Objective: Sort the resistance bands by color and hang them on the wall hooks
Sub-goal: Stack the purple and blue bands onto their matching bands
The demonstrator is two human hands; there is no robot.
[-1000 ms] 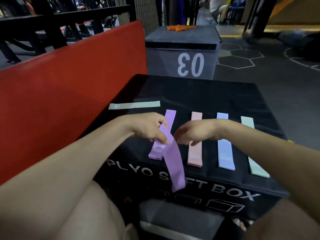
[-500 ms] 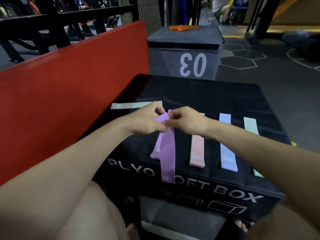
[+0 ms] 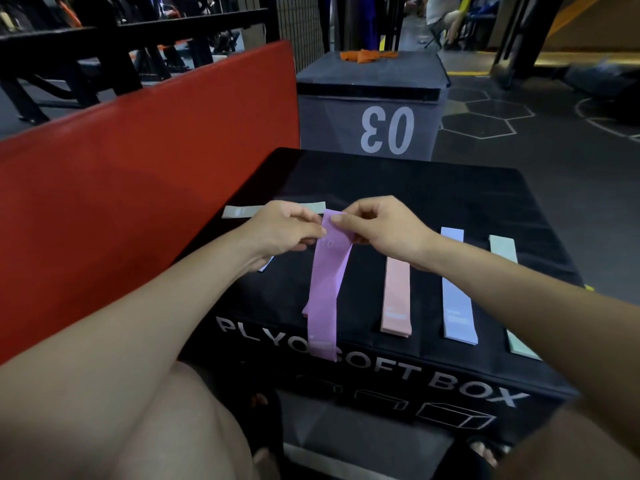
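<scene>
Above the black box's top [image 3: 398,188], the left hand [image 3: 282,228] and right hand [image 3: 379,226] pinch the upper end of a purple band [image 3: 323,299]; it hangs over another purple band; pink [image 3: 396,299], blue [image 3: 456,289] and green [image 3: 503,249] bands lie rightward.

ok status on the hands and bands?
Left hand, right hand both pinch the purple band at its top end. Pink band, blue band flat on box. No hooks visible.

open: far half of black surface [image 3: 398,181], bare behind the bands | left: red pad [image 3: 138,161] walls that edge | ahead: grey box [image 3: 374,133] just beyond far edge | right: floor [image 3: 554,174] open | near: pink band [image 3: 396,296], blue band [image 3: 457,299], green band [image 3: 504,249] lie flat in a row
</scene>
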